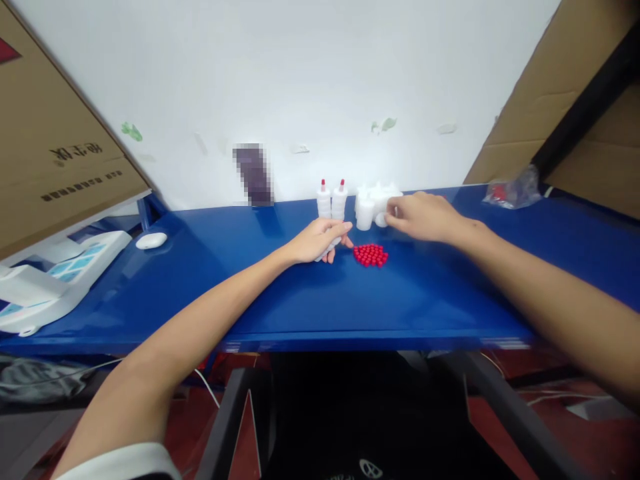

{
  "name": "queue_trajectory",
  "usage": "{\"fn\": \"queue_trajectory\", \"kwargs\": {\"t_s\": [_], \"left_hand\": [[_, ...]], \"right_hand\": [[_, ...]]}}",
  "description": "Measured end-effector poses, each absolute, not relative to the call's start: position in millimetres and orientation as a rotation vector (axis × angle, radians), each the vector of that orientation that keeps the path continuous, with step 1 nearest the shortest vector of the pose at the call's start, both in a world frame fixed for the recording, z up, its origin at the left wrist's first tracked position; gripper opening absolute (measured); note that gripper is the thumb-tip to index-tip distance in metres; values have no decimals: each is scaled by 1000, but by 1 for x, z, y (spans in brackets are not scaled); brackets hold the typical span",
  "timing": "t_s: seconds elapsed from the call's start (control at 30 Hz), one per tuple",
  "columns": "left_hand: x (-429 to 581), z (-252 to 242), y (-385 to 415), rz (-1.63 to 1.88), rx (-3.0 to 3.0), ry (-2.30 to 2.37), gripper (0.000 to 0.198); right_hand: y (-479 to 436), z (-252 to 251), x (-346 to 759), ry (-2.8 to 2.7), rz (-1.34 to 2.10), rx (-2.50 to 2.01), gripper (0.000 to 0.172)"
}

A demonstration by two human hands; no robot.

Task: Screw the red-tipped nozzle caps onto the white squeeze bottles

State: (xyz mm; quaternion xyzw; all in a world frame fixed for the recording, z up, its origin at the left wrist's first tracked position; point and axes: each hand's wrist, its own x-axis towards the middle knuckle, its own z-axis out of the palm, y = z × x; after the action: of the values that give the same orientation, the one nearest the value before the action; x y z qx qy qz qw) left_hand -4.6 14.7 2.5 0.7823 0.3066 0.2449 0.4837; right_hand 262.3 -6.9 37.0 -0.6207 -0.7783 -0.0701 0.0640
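Your left hand (317, 238) closes around a white bottle (329, 249), mostly hidden, at nine o'clock from the small red caps (371, 255) on the blue surface (310, 303). At one o'clock, your right hand (423, 215) curls its fingers against the clustered white bottles (365, 214); I can't tell whether it grips one. Two red-tipped bottles (324, 203) stand at eleven.

White and red colours stood upon blue.
The tabletop (300, 300) was plain blue; at three o'clock, the small pieces (371, 255) were bright red. At twelve o'clock, two bottles (325, 203) were white with red tips (343, 182); at two, the grouped bottles (365, 213) were white. The carton (60, 107) at ten was brown with dark printed characters (76, 152).
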Motion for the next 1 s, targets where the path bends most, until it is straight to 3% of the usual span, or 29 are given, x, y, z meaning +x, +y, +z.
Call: {"fn": "queue_trajectory", "kwargs": {"t_s": [0.37, 0.57, 0.77, 1.0], "left_hand": [[-9, -1, 11, 796, 2160, 613, 26], [-8, 1, 9, 765, 2262, 693, 41], [-8, -2, 8, 791, 2458, 649, 44], [-7, -1, 5, 748, 2685, 584, 47]], "right_hand": [[-13, 37, 254, -2207, -185, -1725, 22], [-37, 39, 224, -2026, -124, -1520, 26], [-40, 27, 217, -2406, -8, -1156, 33], [-35, 26, 225, -2560, 40, -895, 26]]}}
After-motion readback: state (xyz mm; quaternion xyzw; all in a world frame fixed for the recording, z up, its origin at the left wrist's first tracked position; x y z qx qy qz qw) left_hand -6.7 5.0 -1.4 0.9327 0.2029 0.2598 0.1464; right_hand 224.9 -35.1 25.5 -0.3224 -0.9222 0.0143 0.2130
